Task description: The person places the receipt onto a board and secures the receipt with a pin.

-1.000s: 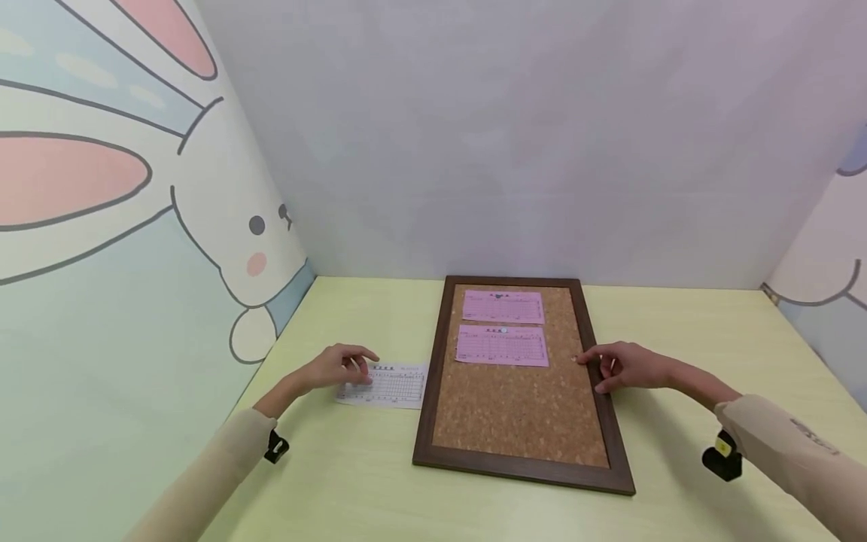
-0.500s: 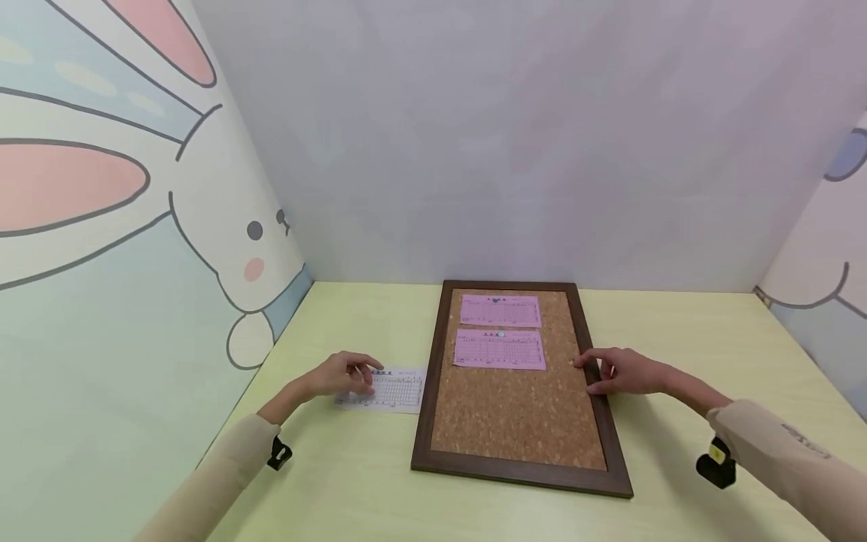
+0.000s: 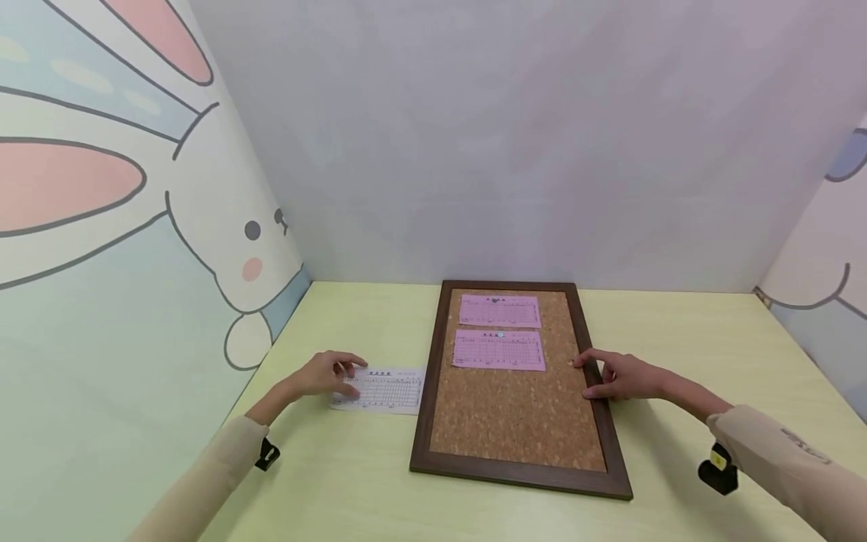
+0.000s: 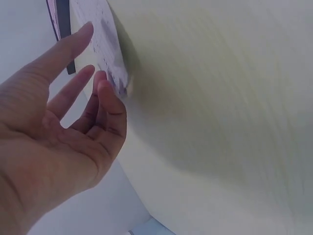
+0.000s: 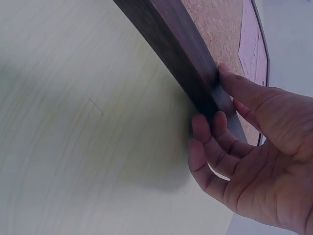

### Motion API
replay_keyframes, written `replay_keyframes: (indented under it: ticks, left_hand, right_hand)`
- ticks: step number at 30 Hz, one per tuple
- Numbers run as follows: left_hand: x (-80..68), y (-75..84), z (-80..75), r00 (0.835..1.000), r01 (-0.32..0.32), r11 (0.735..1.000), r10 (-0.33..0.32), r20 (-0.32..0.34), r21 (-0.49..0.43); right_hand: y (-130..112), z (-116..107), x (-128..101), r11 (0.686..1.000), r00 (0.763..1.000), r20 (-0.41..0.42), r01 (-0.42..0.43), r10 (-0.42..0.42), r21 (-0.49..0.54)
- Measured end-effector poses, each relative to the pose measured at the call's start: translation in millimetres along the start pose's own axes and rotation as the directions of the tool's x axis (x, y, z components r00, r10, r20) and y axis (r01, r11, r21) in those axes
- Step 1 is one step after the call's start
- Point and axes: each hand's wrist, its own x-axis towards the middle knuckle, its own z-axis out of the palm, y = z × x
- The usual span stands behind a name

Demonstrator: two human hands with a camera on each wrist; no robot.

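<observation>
In the head view, a corkboard (image 3: 518, 414) in a dark brown wooden frame lies flat on the table. Two pink printed slips sit on it: an upper one (image 3: 518, 312) with a teal pushpin, a lower one (image 3: 497, 352) with a pale one. A white printed slip (image 3: 389, 393) lies left of the board. Over its left end is my left hand (image 3: 318, 378), fingers loosely bent, thumb apart from them; contact with the paper is unclear. My right hand (image 3: 626, 376) grips the frame's right side, with bent fingers against its outer edge in the right wrist view.
The light wood-grain table (image 3: 339, 482) extends around the board. A grey-white wall (image 3: 515, 150) rises behind it, with rabbit-printed panels (image 3: 223, 226) at the left and right. Near the right fingertips, a small pale speck (image 3: 571, 363) shows on the cork.
My left hand has drawn slightly left over the white slip, showing more of its printing. The right hand keeps its place at the frame. The head view has shifted slightly.
</observation>
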Motion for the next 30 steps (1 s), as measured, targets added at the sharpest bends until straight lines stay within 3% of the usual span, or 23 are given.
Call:
replay_keyframes:
  ticks: [9,17,27,30]
  left_hand:
    - [-19.6,-24.7,-4.9,0.994,0.084,0.996,-0.081,-0.07,0.036]
    - [-21.5,-26.1,-3.4,0.996,0.042,0.998,-0.039,-0.08,0.04]
    - [-15.2,-21.8,-5.9,0.979,0.197,0.978,-0.2,-0.04,-0.065]
    - [-15.0,-20.8,-7.4,0.975,0.216,0.97,-0.221,-0.034,-0.11]
  right_hand:
    - [-0.8,2.1,-1.7,0.999,0.999,0.001,-0.045,0.045,-0.003]
    - [0.3,1.1,-3.0,0.999,0.999,-0.003,-0.041,0.041,-0.005]
    - [-3.4,0.2,0.4,0.997,0.997,0.008,-0.079,0.079,-0.013]
    - [-5.0,-0.6,0.0,0.998,0.998,0.007,-0.06,0.06,-0.028]
